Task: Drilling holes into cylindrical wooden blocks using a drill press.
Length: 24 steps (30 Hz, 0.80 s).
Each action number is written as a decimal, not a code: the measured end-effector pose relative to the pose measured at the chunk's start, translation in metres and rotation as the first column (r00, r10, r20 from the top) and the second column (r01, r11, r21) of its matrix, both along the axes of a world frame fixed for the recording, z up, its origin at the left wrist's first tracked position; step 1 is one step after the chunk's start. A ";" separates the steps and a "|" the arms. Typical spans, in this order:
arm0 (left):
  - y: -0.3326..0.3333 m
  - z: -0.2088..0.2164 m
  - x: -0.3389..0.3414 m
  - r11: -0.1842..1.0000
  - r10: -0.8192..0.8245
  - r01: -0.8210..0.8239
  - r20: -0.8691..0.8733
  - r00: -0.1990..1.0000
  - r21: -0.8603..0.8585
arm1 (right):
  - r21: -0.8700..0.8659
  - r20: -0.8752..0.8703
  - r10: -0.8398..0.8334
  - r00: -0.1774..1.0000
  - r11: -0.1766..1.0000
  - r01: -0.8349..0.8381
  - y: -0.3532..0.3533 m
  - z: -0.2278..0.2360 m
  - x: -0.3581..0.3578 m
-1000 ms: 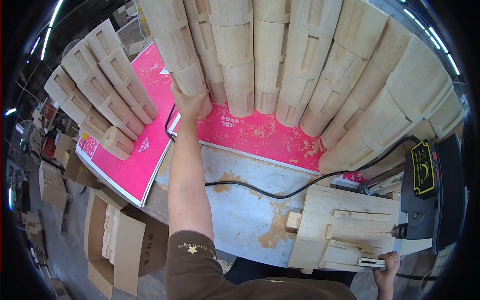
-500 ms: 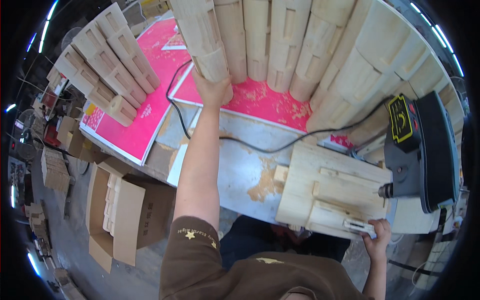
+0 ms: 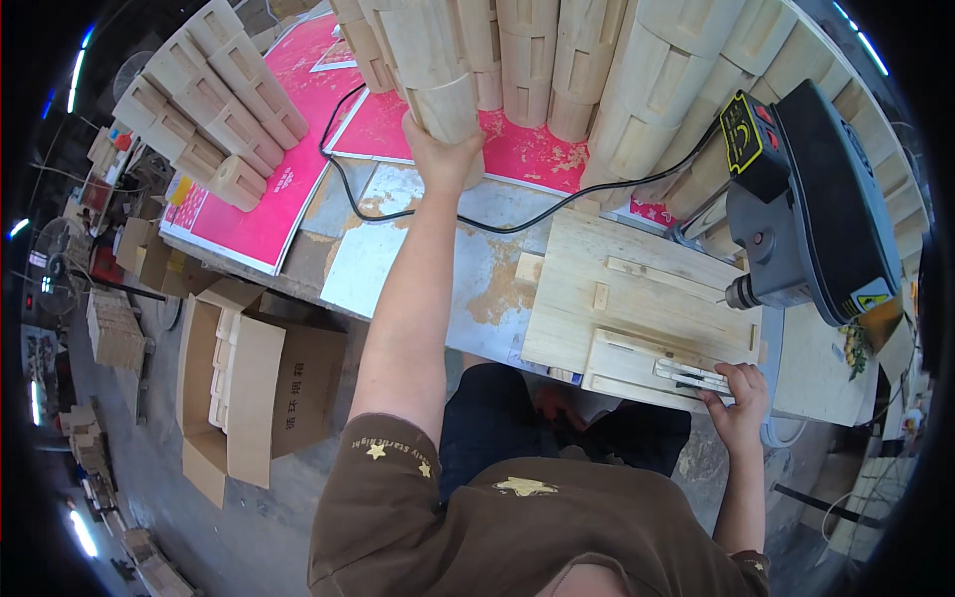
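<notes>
My left hand (image 3: 445,154) wraps round the lowest piece of a tall stack of pale wooden cylinders (image 3: 423,50). This stack stands in front of a row of similar stacks, near the edge of the pink sheet. At the right, my right hand (image 3: 738,403) is closed on the end of a pale slotted piece with a dark gap (image 3: 689,375); its exact kind is unclear. That piece lies at the near edge of a wooden board (image 3: 567,289) with strips fixed on it. Above the board points the chuck of a dark drill press (image 3: 741,292).
More slotted wooden stacks (image 3: 214,99) stand on pink sheets (image 3: 244,239) at the left. A black cable (image 3: 507,230) crosses the table to the drill press. An open cardboard box (image 3: 254,398) with pale pieces inside sits on the floor at the left.
My left hand and its stack have come nearer and to the right, apart from the row behind. My right hand stays at the slotted piece. The whole view has shifted.
</notes>
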<state>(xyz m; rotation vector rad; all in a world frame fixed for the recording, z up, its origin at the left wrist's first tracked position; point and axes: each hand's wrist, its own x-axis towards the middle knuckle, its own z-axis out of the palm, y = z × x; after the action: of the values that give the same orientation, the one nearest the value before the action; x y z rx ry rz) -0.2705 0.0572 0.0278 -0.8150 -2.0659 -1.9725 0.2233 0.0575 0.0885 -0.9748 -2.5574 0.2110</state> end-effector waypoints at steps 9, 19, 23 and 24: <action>-0.020 0.008 0.045 0.999 -0.003 0.004 0.001 1.000 -0.035 | -0.013 -0.011 0.101 0.995 0.995 -0.101 0.003 0.003 0.003; -0.027 0.008 0.068 0.999 0.029 -0.029 0.000 1.000 -0.025 | 0.002 -0.047 0.124 0.991 0.992 -0.124 0.006 0.004 0.006; -0.029 0.006 0.075 0.999 0.032 -0.032 -0.001 0.999 -0.026 | -0.001 -0.050 0.131 0.990 0.991 -0.131 0.006 0.004 0.007; -0.029 0.005 0.076 0.999 0.031 -0.032 -0.008 0.999 -0.019 | 0.006 -0.056 0.130 0.990 0.991 -0.130 0.006 0.004 0.008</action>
<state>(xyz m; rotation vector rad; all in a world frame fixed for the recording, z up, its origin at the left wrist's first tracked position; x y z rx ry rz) -0.1947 0.0278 0.0326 -0.7872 -2.0837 -1.9337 0.2309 0.0633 0.0924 -0.7901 -2.5704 0.2677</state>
